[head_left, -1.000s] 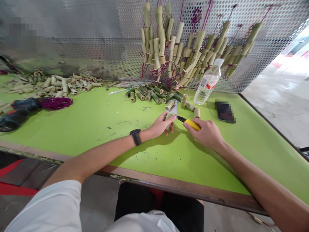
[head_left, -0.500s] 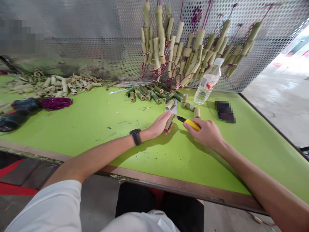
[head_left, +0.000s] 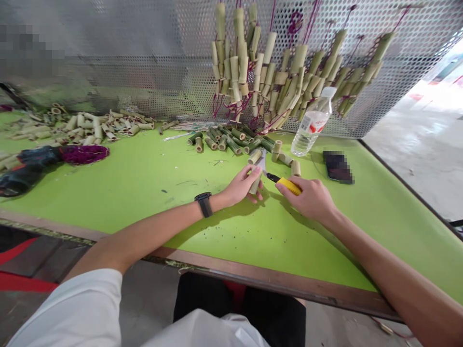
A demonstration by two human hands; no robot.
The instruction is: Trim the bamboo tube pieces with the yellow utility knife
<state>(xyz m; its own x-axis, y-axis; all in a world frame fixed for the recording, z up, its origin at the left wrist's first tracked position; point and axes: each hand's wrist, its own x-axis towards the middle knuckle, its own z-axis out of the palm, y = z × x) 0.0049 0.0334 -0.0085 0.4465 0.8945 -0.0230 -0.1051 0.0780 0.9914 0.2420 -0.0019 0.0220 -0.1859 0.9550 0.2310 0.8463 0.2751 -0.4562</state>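
Note:
My left hand (head_left: 243,187) is closed around a short bamboo tube (head_left: 255,183), held tilted above the green table. In my right hand (head_left: 313,198) is a yellow utility knife (head_left: 288,186), its blade end pointing left at the tube. The blade tip is close to the tube's side; whether it touches I cannot tell. Just beyond my left hand lie another pale bamboo piece (head_left: 255,156) and a white paper-like sheet (head_left: 263,161), partly hidden by the hand.
Green bamboo tubes (head_left: 224,140) lie heaped behind my hands, with a water bottle (head_left: 311,125) and a phone (head_left: 337,166) to the right. Pale bamboo pieces (head_left: 96,127) and a power drill (head_left: 29,166) are at left. Strung bamboo (head_left: 282,77) hangs on the perforated metal panel (head_left: 162,82).
The bamboo tube has turned slightly in my left hand and shows a paler side; the left fingers have shifted. My right hand with the utility knife has hardly moved.

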